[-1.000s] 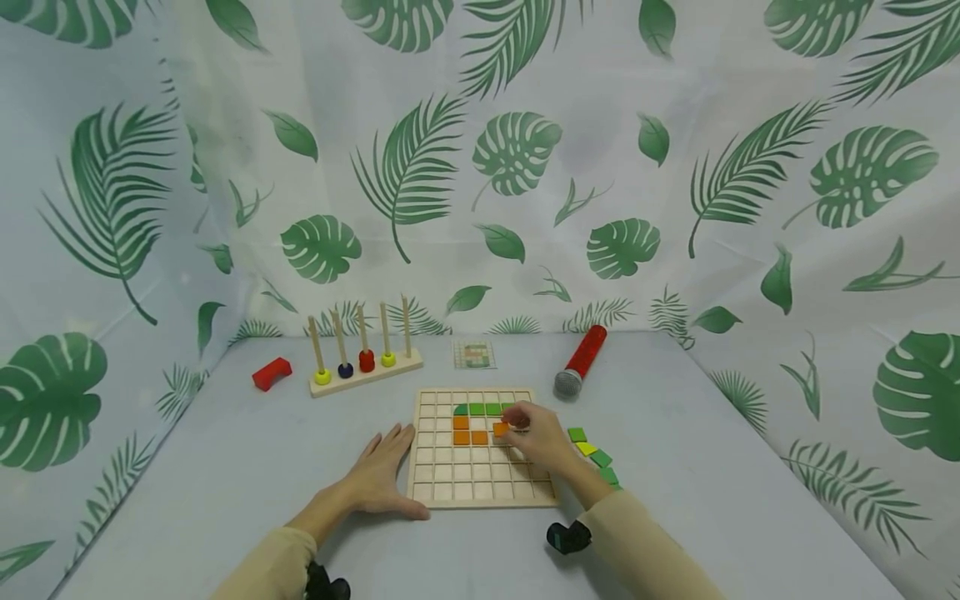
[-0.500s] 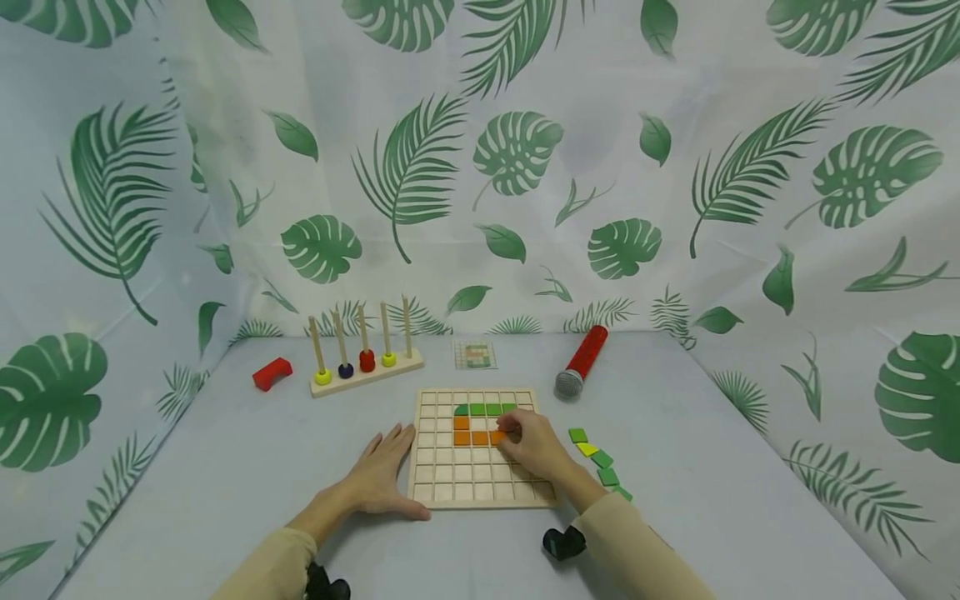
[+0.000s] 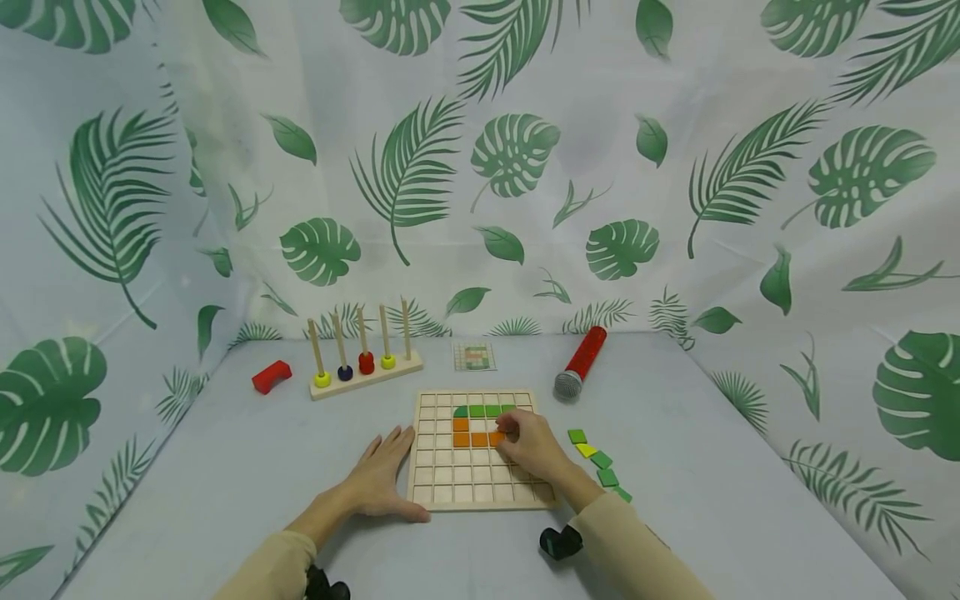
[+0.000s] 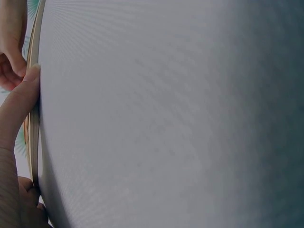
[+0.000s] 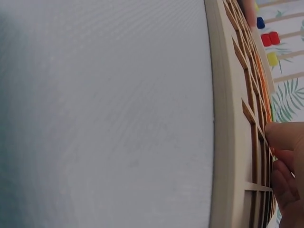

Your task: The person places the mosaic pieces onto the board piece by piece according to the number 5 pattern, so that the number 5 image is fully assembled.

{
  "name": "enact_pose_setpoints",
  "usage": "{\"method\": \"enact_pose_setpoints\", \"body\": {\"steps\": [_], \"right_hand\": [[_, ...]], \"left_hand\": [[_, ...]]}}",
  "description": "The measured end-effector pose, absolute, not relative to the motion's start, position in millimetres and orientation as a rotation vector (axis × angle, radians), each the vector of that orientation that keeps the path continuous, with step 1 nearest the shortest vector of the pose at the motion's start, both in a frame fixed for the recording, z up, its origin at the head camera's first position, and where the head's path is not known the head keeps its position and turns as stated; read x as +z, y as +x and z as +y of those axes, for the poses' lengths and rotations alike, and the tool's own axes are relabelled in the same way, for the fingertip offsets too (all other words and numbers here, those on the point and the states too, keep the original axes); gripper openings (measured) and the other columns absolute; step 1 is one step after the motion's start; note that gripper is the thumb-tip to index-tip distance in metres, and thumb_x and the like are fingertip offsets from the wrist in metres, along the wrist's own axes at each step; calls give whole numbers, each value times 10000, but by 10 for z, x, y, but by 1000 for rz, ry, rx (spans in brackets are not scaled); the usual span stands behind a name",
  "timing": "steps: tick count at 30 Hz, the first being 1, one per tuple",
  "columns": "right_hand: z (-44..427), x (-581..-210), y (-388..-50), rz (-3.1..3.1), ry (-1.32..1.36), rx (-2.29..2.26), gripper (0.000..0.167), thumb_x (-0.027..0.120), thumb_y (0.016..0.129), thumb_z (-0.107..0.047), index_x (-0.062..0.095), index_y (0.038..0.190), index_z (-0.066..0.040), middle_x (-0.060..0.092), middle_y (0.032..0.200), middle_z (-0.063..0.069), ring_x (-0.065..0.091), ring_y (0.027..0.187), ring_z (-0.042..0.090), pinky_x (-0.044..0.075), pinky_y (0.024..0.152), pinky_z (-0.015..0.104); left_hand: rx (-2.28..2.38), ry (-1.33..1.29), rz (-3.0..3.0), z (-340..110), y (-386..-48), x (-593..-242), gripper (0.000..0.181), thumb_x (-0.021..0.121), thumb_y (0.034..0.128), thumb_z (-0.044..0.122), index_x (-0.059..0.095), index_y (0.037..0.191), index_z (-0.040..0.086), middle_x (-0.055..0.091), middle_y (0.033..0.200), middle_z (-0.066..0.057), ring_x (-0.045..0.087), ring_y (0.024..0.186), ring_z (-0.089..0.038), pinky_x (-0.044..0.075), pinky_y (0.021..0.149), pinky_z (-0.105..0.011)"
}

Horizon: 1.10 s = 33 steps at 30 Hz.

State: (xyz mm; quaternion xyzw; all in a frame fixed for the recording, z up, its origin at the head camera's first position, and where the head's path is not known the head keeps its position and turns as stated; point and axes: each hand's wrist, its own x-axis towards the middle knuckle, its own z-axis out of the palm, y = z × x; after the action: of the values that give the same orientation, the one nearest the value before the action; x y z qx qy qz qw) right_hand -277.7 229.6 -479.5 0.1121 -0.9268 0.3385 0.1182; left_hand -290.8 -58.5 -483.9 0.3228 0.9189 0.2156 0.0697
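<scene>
A wooden grid board (image 3: 483, 493) lies on the table, with a row of green tiles (image 3: 492, 411) and several orange tiles (image 3: 461, 439) in its cells. My left hand (image 3: 378, 477) rests spread at the board's left side, the thumb near the front left corner; the left wrist view shows the thumb (image 4: 19, 107) against the board's edge. Over the board's right half, my right hand (image 3: 536, 447) has curled fingers, with thumb and fingertips on the rightmost orange tile (image 3: 495, 439), partly covered. In the right wrist view, the right hand (image 5: 289, 166) touches the board's surface.
Loose green tiles (image 3: 607, 477) and a yellow tile (image 3: 587, 450) lie right of the board. Behind it are a peg stand with beads (image 3: 367, 381), a small pattern card (image 3: 475, 356) and a red microphone (image 3: 585, 358). A red block (image 3: 272, 377) sits far left.
My right hand has lowered the orange tile into the row beside the other orange tiles, moving slightly left and towards me. The loose green tiles nearest me shifted a little. My left hand stayed still.
</scene>
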Motion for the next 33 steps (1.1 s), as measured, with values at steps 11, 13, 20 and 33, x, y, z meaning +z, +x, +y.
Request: {"method": "enact_pose_setpoints", "body": {"steps": [11, 13, 20, 33], "right_hand": [[2349, -4763, -2722, -2676, 340, 1035, 288, 726, 770, -20, 638, 1044, -20, 651, 952, 40, 603, 852, 141, 535, 752, 266], [2402, -4757, -2703, -2642, 348, 1061, 271, 723, 776, -5, 638, 1033, -11, 653, 959, 67, 619, 868, 167, 542, 755, 278], [2742, -4735, -2600, -2551, 271, 1011, 249, 729, 768, 13, 648, 1002, 1, 664, 919, 71, 632, 868, 209, 541, 767, 363], [3403, -4756, -2397, -2583, 25, 918, 231, 702, 812, -55, 644, 1033, -17, 661, 953, 61, 610, 905, 224, 533, 813, 411]], "left_hand": [[632, 961, 2776, -565, -2899, -4839, 1307, 711, 559, 746, 197, 1483, -23, 214, 1534, -174, 120, 1420, -324, 61, 1136, -505], [634, 959, 2777, -564, -2898, -4834, 1309, 710, 557, 747, 198, 1483, -23, 215, 1533, -175, 121, 1419, -324, 59, 1136, -505], [620, 958, 2786, -577, -2896, -4836, 1305, 714, 559, 743, 201, 1482, -24, 218, 1532, -175, 124, 1418, -328, 57, 1136, -505], [595, 957, 2791, -584, -2902, -4856, 1322, 696, 546, 768, 192, 1489, -10, 210, 1539, -157, 110, 1423, -310, 38, 1139, -490]]}}
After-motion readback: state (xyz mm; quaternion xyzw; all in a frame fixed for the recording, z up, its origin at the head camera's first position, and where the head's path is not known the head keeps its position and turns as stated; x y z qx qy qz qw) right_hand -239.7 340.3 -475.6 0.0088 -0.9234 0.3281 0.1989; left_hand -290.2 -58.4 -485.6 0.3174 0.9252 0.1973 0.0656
